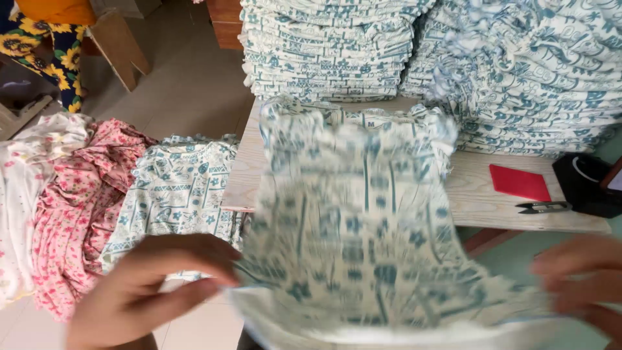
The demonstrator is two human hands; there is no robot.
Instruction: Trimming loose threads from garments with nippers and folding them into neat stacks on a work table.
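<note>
Dark screen edge (614,178) at the table's far right, just behind a black box (583,185).

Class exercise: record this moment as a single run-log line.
left hand: pinching garment edge | right hand: gripping opposite edge | blue-patterned garment: spread over wooden table | folded stacks: behind

A garment (363,220) fills the frame's centre, over the table (479,194). Folded stacks (427,52) sit behind it at top. Snips (543,207) and a card (518,183) lie right; loose garments (97,194) left.
</note>
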